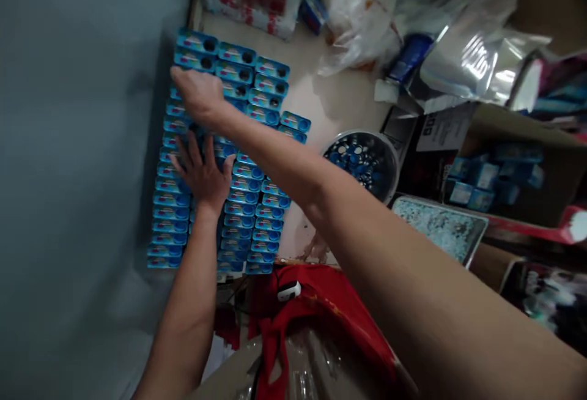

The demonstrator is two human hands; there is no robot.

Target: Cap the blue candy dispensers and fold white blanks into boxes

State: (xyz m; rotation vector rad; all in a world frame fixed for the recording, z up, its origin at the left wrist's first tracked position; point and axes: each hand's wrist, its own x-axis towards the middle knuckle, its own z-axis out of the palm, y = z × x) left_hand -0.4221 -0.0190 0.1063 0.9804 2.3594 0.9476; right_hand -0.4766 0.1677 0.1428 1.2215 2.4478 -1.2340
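Observation:
Rows of small blue boxes [247,189] lie packed side by side on the table, against the wall. Dark round spots mark the boxes at the far end, while the nearer ones show blue round spots. My left hand [204,170] rests palm down over the middle of the rows, fingers spread. Just beyond it, my right hand [199,94] is closed above the left column, and its fingertips are hidden, so what it holds cannot be made out. A round metal bowl [394,170] with many small blue and silvery round pieces stands to the right, partly behind my right forearm.
The wall [82,161] borders the boxes on the left. Plastic bags [362,8] lie at the back. On the right stand a cardboard box [559,167] of blue packets and a tray [477,238] of pale bits. Red cloth [330,290] hangs at the near edge.

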